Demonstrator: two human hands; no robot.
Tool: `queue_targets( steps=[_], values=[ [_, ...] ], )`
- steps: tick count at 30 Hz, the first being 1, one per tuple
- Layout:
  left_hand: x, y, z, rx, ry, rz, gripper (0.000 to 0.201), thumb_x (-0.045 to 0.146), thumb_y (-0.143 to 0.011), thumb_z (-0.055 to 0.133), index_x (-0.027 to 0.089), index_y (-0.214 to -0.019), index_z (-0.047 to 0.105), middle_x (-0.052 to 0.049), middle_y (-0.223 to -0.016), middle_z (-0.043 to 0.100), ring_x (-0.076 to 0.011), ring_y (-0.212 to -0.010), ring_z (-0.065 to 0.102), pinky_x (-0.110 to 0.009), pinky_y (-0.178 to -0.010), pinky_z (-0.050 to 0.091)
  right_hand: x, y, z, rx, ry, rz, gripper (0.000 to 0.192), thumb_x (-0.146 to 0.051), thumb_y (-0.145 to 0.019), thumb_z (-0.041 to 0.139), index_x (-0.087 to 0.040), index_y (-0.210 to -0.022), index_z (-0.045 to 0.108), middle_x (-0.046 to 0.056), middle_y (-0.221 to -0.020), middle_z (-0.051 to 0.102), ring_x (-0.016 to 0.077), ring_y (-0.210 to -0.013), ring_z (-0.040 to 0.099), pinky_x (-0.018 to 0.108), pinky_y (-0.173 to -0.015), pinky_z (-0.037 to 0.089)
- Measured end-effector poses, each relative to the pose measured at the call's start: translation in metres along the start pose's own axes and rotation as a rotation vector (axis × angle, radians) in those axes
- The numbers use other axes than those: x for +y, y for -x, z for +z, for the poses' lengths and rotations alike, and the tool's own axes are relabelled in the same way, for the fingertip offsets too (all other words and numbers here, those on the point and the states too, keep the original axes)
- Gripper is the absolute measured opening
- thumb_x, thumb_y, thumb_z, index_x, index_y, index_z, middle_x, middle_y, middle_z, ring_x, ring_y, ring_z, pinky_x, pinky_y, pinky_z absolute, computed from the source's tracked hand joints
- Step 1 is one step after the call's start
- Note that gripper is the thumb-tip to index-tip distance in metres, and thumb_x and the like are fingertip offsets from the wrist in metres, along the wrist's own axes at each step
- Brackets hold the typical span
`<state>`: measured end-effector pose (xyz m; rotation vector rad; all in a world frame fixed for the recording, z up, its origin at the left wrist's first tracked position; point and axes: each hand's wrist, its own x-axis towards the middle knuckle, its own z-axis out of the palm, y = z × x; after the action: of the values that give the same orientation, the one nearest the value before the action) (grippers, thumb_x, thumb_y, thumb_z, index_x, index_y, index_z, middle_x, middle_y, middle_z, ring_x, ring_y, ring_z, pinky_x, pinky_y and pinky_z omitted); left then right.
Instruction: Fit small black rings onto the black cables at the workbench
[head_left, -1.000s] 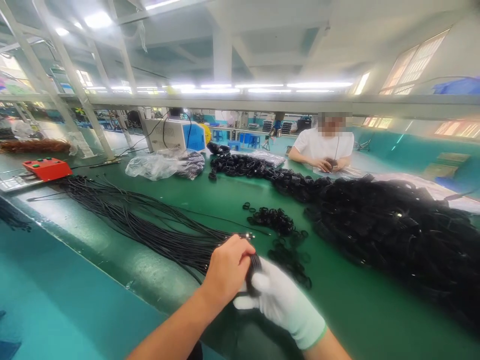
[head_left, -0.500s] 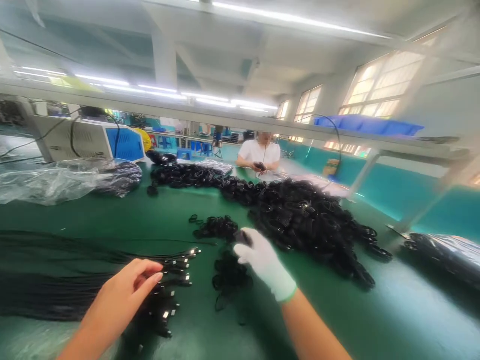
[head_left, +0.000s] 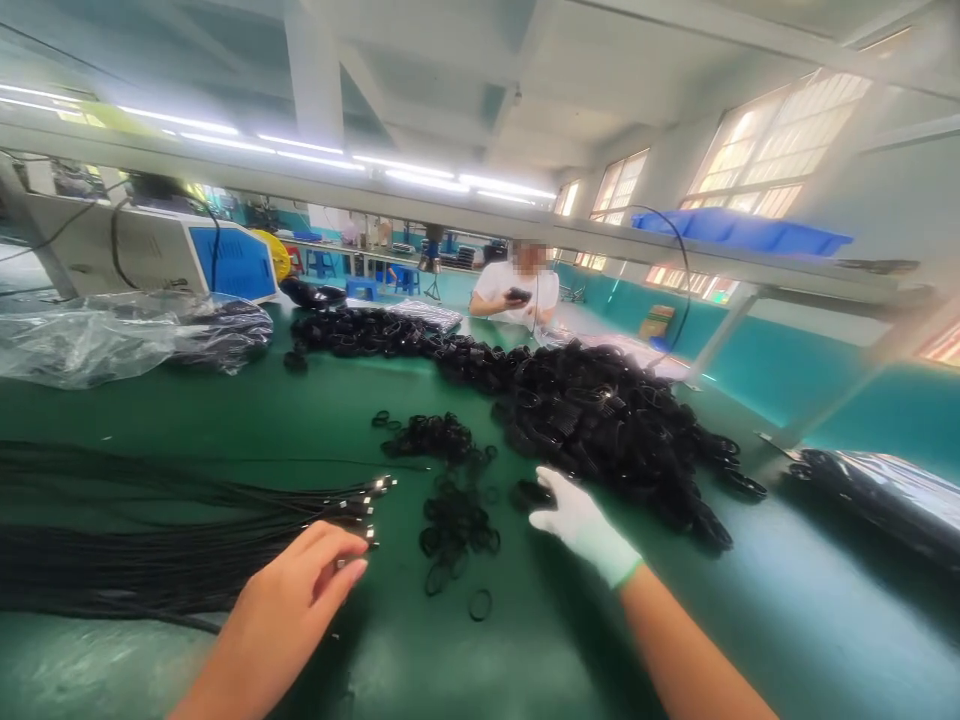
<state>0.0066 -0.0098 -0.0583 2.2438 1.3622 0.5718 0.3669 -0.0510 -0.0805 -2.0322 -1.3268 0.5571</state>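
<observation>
Black cable bundle (head_left: 150,540) laid lengthwise left of bare left hand (head_left: 300,590), plug ends touched by loosely curled fingers. Gloved right hand (head_left: 581,520) farther right, closed on coiled cable (head_left: 531,493), beside coil pile (head_left: 600,420).

1. A bundle of black cables (head_left: 150,545) lies flat along the left edge of the green table (head_left: 525,650), its metal-tipped connector ends (head_left: 352,510) fanned toward the table's middle, just under the fingertips of a bare left hand (head_left: 300,600).
2. A coiled black cable (head_left: 531,494) rests at the near rim of the big black heap (head_left: 600,430) toward the table's far right, touched by a white-gloved right hand (head_left: 581,522).
</observation>
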Motion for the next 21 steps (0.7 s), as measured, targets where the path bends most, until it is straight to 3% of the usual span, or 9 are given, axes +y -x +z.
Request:
queue_targets(
  steps=[4,8,12,21],
  values=[
    [-0.013,0.002,-0.002,0.038,0.013,-0.006,0.03,0.053,-0.083,0.044,0.029,-0.09,0.062,0.004,-0.089,0.062,-0.0129,-0.068,0.058,-0.02,-0.061,0.046,0.015,0.009,-0.012,0.038,0.01,-0.023,0.048,-0.011,-0.076,0.049,-0.016,-0.123,0.049,0.009,-0.122,0.058,0.016,-0.107,0.058,0.03,-0.094,0.045],
    [-0.004,0.006,-0.001,0.023,0.046,0.0,0.03,0.052,-0.084,0.042,0.029,-0.087,0.062,0.005,-0.085,0.062,-0.0123,-0.065,0.057,-0.02,-0.06,0.045,0.018,0.016,-0.001,0.114,0.107,-0.069,0.04,-0.019,-0.074,0.058,-0.017,-0.114,0.055,0.008,-0.116,0.059,0.0213,-0.108,0.056,0.036,-0.097,0.042],
    [0.003,0.012,-0.002,-0.013,0.066,0.003,0.03,0.051,-0.086,0.041,0.029,-0.085,0.061,0.005,-0.086,0.061,-0.0119,-0.066,0.057,-0.02,-0.061,0.045,0.018,0.016,0.009,0.155,0.203,-0.12,0.035,-0.019,-0.076,0.055,-0.015,-0.11,0.058,0.009,-0.114,0.059,0.0233,-0.11,0.053,0.038,-0.1,0.037],
    [0.001,0.023,-0.008,-0.033,0.069,-0.008,0.026,0.048,-0.087,0.04,0.029,-0.086,0.059,0.006,-0.087,0.059,-0.0107,-0.068,0.056,-0.02,-0.064,0.043,0.014,0.018,0.006,0.123,0.293,-0.15,0.031,-0.019,-0.076,0.054,-0.014,-0.106,0.06,0.009,-0.111,0.059,0.0219,-0.107,0.053,0.034,-0.099,0.037]
  ],
)
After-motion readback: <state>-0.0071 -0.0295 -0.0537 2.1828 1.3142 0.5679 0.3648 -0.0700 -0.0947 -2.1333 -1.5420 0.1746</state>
